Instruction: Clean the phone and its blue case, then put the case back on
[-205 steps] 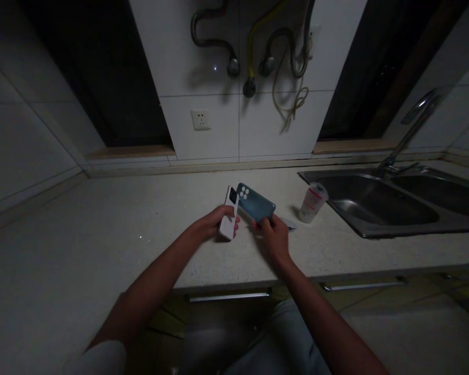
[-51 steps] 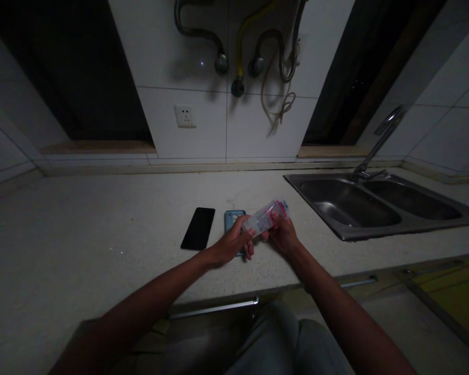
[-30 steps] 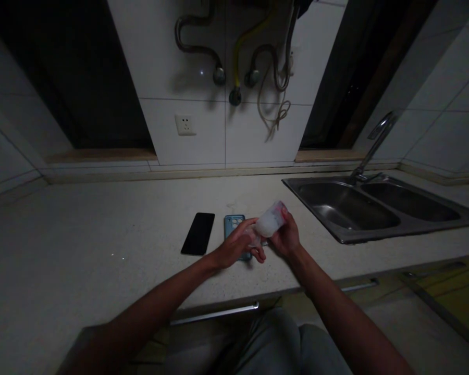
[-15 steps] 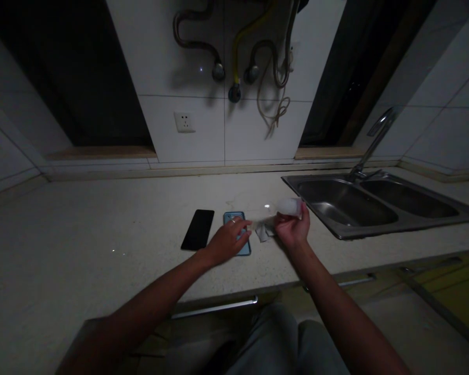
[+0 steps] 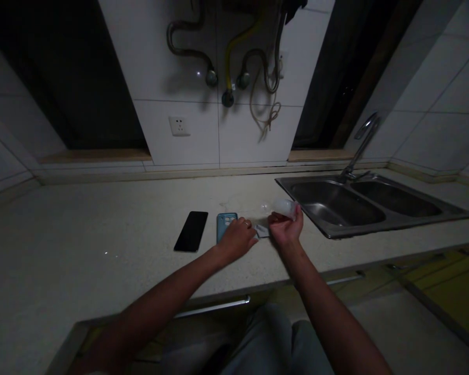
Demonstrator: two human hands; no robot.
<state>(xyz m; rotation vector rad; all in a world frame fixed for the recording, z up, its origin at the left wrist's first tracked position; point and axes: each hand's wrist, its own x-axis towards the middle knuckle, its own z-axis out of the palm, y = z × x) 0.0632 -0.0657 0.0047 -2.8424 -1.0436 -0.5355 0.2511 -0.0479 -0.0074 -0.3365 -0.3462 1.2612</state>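
Observation:
My right hand [image 5: 286, 227] is closed around a small whitish, translucent bottle-like thing [image 5: 284, 208], held tilted just above the counter. My left hand [image 5: 237, 238] has its fingers bent and close together, with a ring on one of them. It lies over the lower right of a light-blue phone case [image 5: 221, 225] with camera cutouts. Its fingertips are at the left edge of a small grey-white folded piece [image 5: 262, 231], cloth or paper; I cannot tell if they grip it. A black phone [image 5: 191, 230] lies flat to the left of the case.
The pale counter [image 5: 140, 219] runs below a tiled wall with a socket [image 5: 179, 126], hoses and a looped cord [image 5: 271, 117]. A double steel sink [image 5: 328, 229] with a tap [image 5: 361, 146] is at the right. Drawer handles [image 5: 214, 307] line the counter's front.
My left hand has moved right toward the grey-white piece, uncovering the top of the phone case. My right hand keeps the whitish thing. The whole view has shifted slightly.

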